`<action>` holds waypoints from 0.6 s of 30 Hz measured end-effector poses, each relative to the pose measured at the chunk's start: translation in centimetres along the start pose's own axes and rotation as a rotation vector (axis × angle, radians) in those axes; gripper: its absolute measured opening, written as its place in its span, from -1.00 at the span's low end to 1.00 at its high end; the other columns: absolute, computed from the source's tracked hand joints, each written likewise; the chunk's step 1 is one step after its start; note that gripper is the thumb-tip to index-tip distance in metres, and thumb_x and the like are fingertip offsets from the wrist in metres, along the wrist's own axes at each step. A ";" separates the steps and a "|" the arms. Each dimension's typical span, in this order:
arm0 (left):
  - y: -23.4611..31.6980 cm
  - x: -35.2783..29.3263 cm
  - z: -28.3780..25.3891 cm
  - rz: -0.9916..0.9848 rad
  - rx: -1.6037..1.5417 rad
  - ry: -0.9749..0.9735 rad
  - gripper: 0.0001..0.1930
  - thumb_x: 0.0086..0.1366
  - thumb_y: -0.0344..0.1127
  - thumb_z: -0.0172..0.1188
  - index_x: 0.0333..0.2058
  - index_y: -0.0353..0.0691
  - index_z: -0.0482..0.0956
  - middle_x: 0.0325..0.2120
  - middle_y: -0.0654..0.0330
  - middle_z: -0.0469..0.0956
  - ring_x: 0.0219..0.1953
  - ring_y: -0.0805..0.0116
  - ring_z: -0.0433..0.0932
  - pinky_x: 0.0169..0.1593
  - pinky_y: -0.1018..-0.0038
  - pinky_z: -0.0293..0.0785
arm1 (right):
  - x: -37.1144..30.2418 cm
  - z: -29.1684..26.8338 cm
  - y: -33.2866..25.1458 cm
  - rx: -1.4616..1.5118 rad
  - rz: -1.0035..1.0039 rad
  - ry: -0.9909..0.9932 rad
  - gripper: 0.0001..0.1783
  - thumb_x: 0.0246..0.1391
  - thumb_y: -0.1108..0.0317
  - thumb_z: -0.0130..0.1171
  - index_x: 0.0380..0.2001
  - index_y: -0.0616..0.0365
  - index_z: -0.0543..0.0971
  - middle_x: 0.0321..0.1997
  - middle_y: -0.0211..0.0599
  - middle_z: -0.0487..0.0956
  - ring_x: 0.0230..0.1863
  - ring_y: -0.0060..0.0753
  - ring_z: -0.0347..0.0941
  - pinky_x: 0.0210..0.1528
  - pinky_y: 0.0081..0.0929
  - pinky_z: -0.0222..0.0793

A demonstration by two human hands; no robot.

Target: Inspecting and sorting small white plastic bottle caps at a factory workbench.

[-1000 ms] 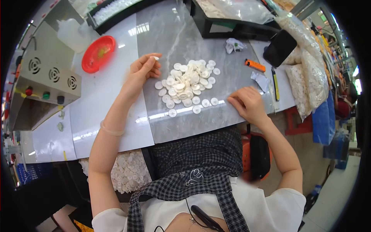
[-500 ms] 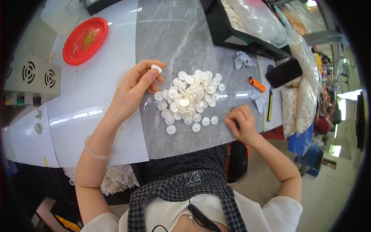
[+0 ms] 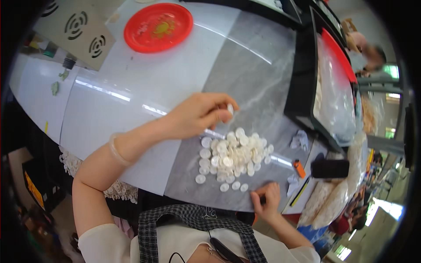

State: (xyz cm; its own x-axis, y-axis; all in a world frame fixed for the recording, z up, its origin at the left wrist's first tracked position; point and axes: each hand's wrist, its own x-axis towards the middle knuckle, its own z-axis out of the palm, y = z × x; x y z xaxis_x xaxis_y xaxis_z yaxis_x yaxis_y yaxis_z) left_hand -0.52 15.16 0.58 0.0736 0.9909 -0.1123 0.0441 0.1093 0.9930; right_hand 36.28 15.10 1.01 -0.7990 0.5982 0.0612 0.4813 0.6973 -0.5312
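Note:
Above the far left side of the pile, my left hand [image 3: 195, 116] pinches a small white round disc [image 3: 230, 108] between thumb and fingers. A heap of similar white discs [image 3: 237, 153] lies on the grey marbled table surface [image 3: 258, 83], with several loose ones around its rim. Right of the heap, near the table's front edge, my right hand [image 3: 268, 201] rests with its fingers curled. Something dark shows between its thumb and fingers, too small to name.
A red plate [image 3: 158, 28] lies at the far left, beside a beige metal box [image 3: 76, 30]. To the right stand a black bin [image 3: 302, 96] with plastic bags, crumpled paper [image 3: 300, 140], an orange lighter [image 3: 299, 168], a yellow-black pen-like tool [image 3: 299, 193] and a black phone [image 3: 330, 168].
My left hand, still pinching the white disc, has moved away from the pile's left side to above its far left side. My view has turned and shifted. The right hand stays curled near the edge.

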 end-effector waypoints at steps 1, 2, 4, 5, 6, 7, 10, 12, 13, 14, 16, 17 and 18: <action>-0.2 0.1 0.1 0.011 -0.036 -0.022 -0.76 0.39 -0.39 0.02 -0.01 -0.25 0.49 -0.43 0.28 0.49 -0.52 0.60 0.47 -0.53 0.67 0.38 | 0.1 0.0 -0.1 -0.002 -0.022 -0.005 -0.79 -0.11 0.47 0.32 -0.53 0.12 0.42 -0.53 -0.28 0.37 -0.47 -0.18 0.26 -0.37 -0.29 0.10; -0.5 0.2 0.1 0.021 -0.071 -0.046 -0.76 0.37 -0.41 0.04 -0.01 -0.27 0.49 -0.44 0.26 0.49 -0.53 0.57 0.47 -0.51 0.64 0.39 | 0.4 0.3 -0.3 -0.043 0.023 0.063 -0.79 -0.11 0.46 0.33 -0.54 0.10 0.43 -0.49 -0.28 0.38 -0.42 -0.19 0.27 -0.35 -0.29 0.12; -1.1 -0.2 0.1 0.089 -0.034 -0.014 -0.76 0.37 -0.42 0.04 -0.02 -0.28 0.48 -0.44 0.24 0.48 -0.54 0.54 0.47 -0.49 0.60 0.40 | -0.2 0.7 -0.6 -0.065 0.195 0.152 -0.80 -0.10 0.47 0.31 -0.50 0.12 0.44 -0.35 -0.21 0.38 -0.30 -0.18 0.26 -0.31 -0.28 0.17; -1.3 -0.4 0.0 0.159 -0.003 -0.004 -0.76 0.36 -0.43 0.05 -0.02 -0.30 0.48 -0.45 0.21 0.47 -0.54 0.50 0.48 -0.47 0.56 0.41 | -0.4 0.6 -0.6 -0.063 0.186 0.142 -0.80 -0.10 0.47 0.31 -0.50 0.12 0.44 -0.35 -0.21 0.38 -0.30 -0.18 0.26 -0.31 -0.28 0.17; -1.0 -0.5 -0.3 0.124 -0.017 -0.030 -0.74 0.34 -0.43 0.08 -0.02 -0.30 0.47 -0.42 0.14 0.47 -0.50 0.38 0.49 -0.39 0.47 0.42 | -0.4 0.5 -0.4 -0.092 0.187 0.127 -0.80 -0.09 0.47 0.30 -0.48 0.13 0.43 -0.35 -0.18 0.37 -0.30 -0.17 0.25 -0.31 -0.30 0.17; -1.3 -0.5 -0.4 0.120 -0.022 -0.022 -0.74 0.34 -0.43 0.08 -0.02 -0.30 0.47 -0.42 0.14 0.47 -0.50 0.38 0.49 -0.39 0.47 0.42 | -0.4 0.5 -0.2 -0.119 0.189 0.113 -0.80 -0.08 0.47 0.29 -0.46 0.15 0.42 -0.34 -0.16 0.36 -0.31 -0.17 0.24 -0.32 -0.31 0.16; -2.0 -0.6 -0.4 0.259 0.060 -0.025 -0.70 0.31 -0.40 0.12 0.02 -0.25 0.44 -0.35 0.10 0.46 -0.41 0.20 0.47 -0.31 0.40 0.38 | 0.0 0.6 0.0 -0.128 0.197 0.098 -0.79 -0.08 0.46 0.28 -0.46 0.14 0.40 -0.36 -0.16 0.33 -0.32 -0.18 0.22 -0.33 -0.32 0.15; -1.3 -0.7 -0.6 0.218 0.036 -0.046 -0.70 0.32 -0.39 0.11 0.02 -0.24 0.44 -0.37 0.12 0.45 -0.42 0.20 0.47 -0.32 0.40 0.39 | -0.8 0.6 0.1 -0.122 0.262 0.105 -0.76 -0.08 0.41 0.30 -0.47 0.12 0.39 -0.37 -0.19 0.30 -0.32 -0.20 0.20 -0.33 -0.31 0.13; -1.0 -0.7 -0.6 0.180 0.018 -0.068 -0.71 0.33 -0.39 0.10 0.02 -0.23 0.44 -0.39 0.13 0.44 -0.43 0.20 0.46 -0.33 0.39 0.39 | -0.8 0.5 0.1 -0.116 0.285 0.088 -0.76 -0.08 0.41 0.30 -0.47 0.12 0.39 -0.37 -0.19 0.30 -0.32 -0.20 0.20 -0.33 -0.31 0.13; -0.9 -0.6 -0.6 0.163 0.025 -0.071 -0.69 0.32 -0.38 0.12 0.03 -0.21 0.43 -0.40 0.14 0.42 -0.44 0.21 0.45 -0.34 0.38 0.38 | -0.7 0.2 0.2 -0.133 0.253 0.081 -0.75 -0.08 0.40 0.31 -0.47 0.11 0.39 -0.37 -0.20 0.31 -0.33 -0.20 0.20 -0.33 -0.31 0.13; -0.7 -0.4 -0.8 0.143 0.032 -0.095 -0.68 0.31 -0.38 0.14 0.04 -0.22 0.44 -0.42 0.14 0.42 -0.46 0.21 0.44 -0.35 0.38 0.37 | -0.7 0.1 0.2 -0.154 0.251 0.074 -0.75 -0.09 0.38 0.31 -0.47 0.10 0.39 -0.37 -0.21 0.31 -0.33 -0.20 0.20 -0.33 -0.31 0.13; -0.7 -0.3 -1.0 0.139 0.051 -0.100 -0.67 0.30 -0.38 0.15 0.04 -0.22 0.45 -0.44 0.14 0.41 -0.48 0.21 0.42 -0.37 0.38 0.36 | -0.7 0.2 0.2 -0.146 0.243 0.071 -0.74 -0.09 0.36 0.33 -0.47 0.08 0.39 -0.38 -0.23 0.32 -0.33 -0.20 0.21 -0.32 -0.31 0.14; -0.6 0.0 -1.2 0.139 0.027 -0.120 -0.67 0.30 -0.38 0.15 0.04 -0.22 0.45 -0.44 0.14 0.41 -0.48 0.21 0.42 -0.37 0.38 0.36 | -0.7 0.0 0.4 -0.150 0.235 0.065 -0.73 -0.10 0.34 0.35 -0.46 0.06 0.40 -0.38 -0.26 0.33 -0.33 -0.21 0.21 -0.31 -0.31 0.14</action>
State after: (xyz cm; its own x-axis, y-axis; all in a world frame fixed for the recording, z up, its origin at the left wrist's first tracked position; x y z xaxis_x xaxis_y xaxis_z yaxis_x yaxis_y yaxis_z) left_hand -1.74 15.19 -0.01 0.1989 0.9798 0.0206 0.0522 -0.0316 0.9981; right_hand 37.04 14.97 0.78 -0.6369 0.7709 0.0084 0.7022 0.5846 -0.4065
